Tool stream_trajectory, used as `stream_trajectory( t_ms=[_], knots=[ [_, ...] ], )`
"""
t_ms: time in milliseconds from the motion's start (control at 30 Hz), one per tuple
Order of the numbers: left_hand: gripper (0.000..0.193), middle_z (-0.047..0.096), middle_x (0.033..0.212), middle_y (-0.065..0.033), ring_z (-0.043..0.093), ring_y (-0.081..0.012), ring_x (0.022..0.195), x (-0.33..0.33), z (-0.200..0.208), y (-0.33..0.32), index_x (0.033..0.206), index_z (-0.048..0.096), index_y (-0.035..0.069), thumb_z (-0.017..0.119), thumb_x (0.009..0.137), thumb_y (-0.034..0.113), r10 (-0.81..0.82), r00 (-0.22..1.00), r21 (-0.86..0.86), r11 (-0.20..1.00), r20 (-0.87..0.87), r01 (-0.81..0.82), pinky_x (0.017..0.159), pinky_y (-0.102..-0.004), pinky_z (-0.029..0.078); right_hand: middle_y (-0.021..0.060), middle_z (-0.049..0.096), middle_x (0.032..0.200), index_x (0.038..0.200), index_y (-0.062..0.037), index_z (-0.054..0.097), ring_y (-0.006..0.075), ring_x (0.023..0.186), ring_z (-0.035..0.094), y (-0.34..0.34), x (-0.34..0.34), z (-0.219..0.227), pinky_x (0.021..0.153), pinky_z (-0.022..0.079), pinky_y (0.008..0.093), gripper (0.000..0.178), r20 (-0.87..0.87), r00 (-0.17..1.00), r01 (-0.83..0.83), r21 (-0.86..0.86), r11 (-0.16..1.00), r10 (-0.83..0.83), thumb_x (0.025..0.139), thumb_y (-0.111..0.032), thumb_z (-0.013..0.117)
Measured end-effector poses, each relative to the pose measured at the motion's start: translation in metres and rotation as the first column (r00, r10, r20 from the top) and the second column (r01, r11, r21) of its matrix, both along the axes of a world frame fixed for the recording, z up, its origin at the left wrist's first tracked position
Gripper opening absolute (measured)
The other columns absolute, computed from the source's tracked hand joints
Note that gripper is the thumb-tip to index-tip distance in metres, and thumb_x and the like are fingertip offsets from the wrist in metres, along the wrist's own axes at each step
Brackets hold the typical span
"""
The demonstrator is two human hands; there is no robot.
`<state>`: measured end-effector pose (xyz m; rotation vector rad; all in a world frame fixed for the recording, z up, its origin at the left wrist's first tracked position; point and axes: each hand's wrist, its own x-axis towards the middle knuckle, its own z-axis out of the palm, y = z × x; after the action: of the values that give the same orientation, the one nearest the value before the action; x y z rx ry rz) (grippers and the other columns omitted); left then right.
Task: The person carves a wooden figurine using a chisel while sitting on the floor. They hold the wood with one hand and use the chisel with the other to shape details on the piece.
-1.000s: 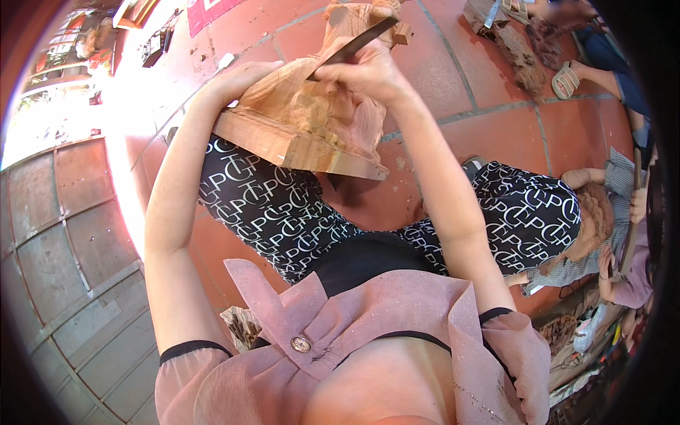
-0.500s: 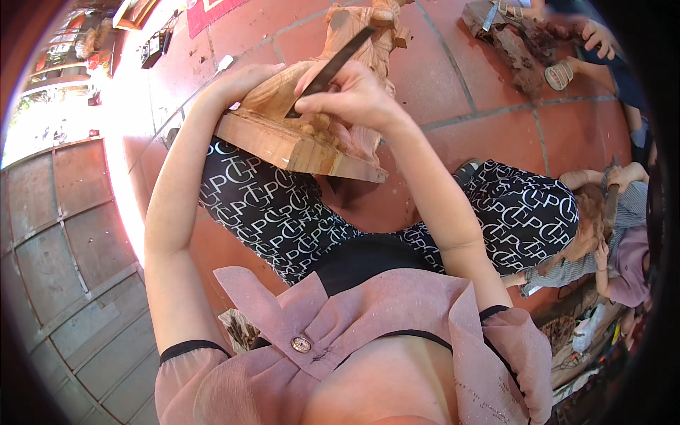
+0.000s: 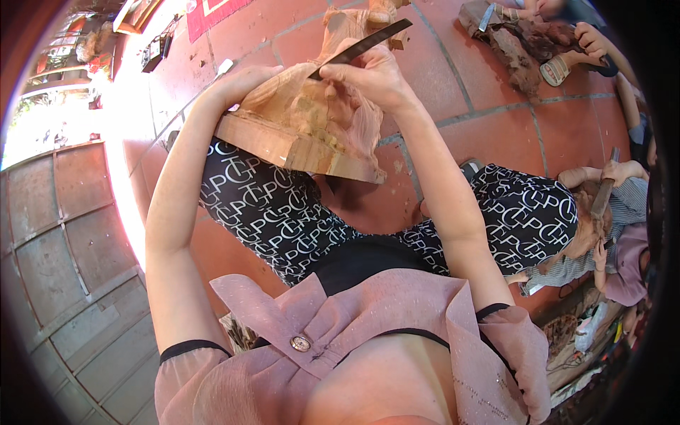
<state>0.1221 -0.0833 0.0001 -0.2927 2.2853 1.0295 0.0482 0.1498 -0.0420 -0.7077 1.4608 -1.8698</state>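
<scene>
A carved figure of pale wood (image 3: 283, 106) leans over my left thigh, its thick slab base (image 3: 269, 144) toward me. My left hand (image 3: 248, 79) is laid over the figure's left side and holds it; the fingertips are partly hidden behind the wood. In my right hand (image 3: 375, 79) is a flat, dark, strip-shaped tool (image 3: 368, 46), pinched between thumb and fingers. Its lower end meets the carving near the middle, and the other end points up and to the right. Whether it has a cutting edge or file teeth cannot be made out.
Red floor tiles (image 3: 489, 138) surround me. At the upper right, a co-worker's hand (image 3: 591, 39) is near a dark brown wood piece (image 3: 510, 60). Another person at the right edge grips a tool (image 3: 603, 195). Grey metal panels (image 3: 64, 234) stand at left.
My right hand has moved up and right across the carving with the dark tool, which now lies flatter. The left hand and the carving stay put.
</scene>
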Motion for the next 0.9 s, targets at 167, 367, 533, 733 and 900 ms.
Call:
stream_trajectory(
  t_ms=[167, 367, 533, 733, 900],
  knots=[
    [0.038, 0.054, 0.122, -0.0052, 0.048, -0.0119, 0.109, 0.002, 0.003, 0.004, 0.123, 0.051, 0.005, 0.042, 0.091, 0.025, 0.063, 0.997, 0.091, 0.994, 0.034, -0.066, 0.096, -0.0275, 0.037, 0.0013, 0.065, 0.075, 0.085, -0.0014, 0.067, 0.0078, 0.069, 0.058, -0.009, 0.026, 0.009, 0.064, 0.047, 0.0224, 0.011, -0.181, 0.983, -0.067, -0.133, 0.989, 0.042, 0.074, -0.005, 0.069],
    [0.038, 0.054, 0.122, -0.0038, 0.048, -0.0113, 0.108, -0.002, 0.001, -0.001, 0.124, 0.050, 0.005, 0.041, 0.092, 0.025, 0.046, 0.998, 0.035, 0.998, 0.049, -0.048, 0.095, -0.0276, 0.037, 0.0008, 0.064, 0.070, 0.084, 0.0006, 0.067, 0.0071, 0.059, 0.055, -0.009, 0.024, 0.006, 0.055, 0.044, 0.0208, 0.014, -0.178, 0.984, -0.036, -0.144, 0.989, 0.010, 0.073, -0.008, 0.071],
    [0.039, 0.054, 0.122, -0.0034, 0.048, -0.0115, 0.107, -0.001, 0.003, 0.000, 0.125, 0.050, 0.005, 0.039, 0.093, 0.026, -0.061, 0.997, -0.002, 0.998, -0.043, 0.061, 0.095, -0.0276, 0.037, 0.0021, 0.064, 0.073, 0.084, 0.0004, 0.067, 0.0058, 0.065, 0.057, -0.002, 0.000, -0.012, 0.056, 0.046, 0.0207, 0.013, -0.069, 0.959, 0.262, -0.143, 0.954, -0.274, 0.074, -0.008, 0.069],
    [0.040, 0.054, 0.123, -0.0046, 0.049, -0.0126, 0.108, 0.000, 0.001, -0.001, 0.126, 0.049, 0.005, 0.038, 0.094, 0.027, 0.039, 0.999, -0.019, 0.999, 0.034, -0.039, 0.095, -0.0277, 0.036, 0.0012, 0.059, 0.070, 0.086, -0.0026, 0.059, 0.0078, 0.064, 0.058, 0.021, -0.012, -0.011, 0.059, 0.048, 0.0210, 0.009, -0.138, 0.976, 0.164, -0.047, 0.985, -0.169, 0.080, -0.006, 0.065],
    [0.040, 0.054, 0.123, -0.0063, 0.049, -0.0132, 0.109, -0.003, -0.002, -0.005, 0.127, 0.047, 0.005, 0.038, 0.093, 0.024, -0.084, 0.996, -0.084, 0.993, 0.018, 0.085, 0.095, -0.0283, 0.036, 0.0034, 0.062, 0.074, 0.084, -0.0008, 0.061, 0.0091, 0.067, 0.059, 0.020, 0.002, 0.003, 0.061, 0.048, 0.0215, 0.008, -0.052, 0.997, 0.056, -0.051, 0.997, -0.058, 0.079, -0.004, 0.065]
  ],
)
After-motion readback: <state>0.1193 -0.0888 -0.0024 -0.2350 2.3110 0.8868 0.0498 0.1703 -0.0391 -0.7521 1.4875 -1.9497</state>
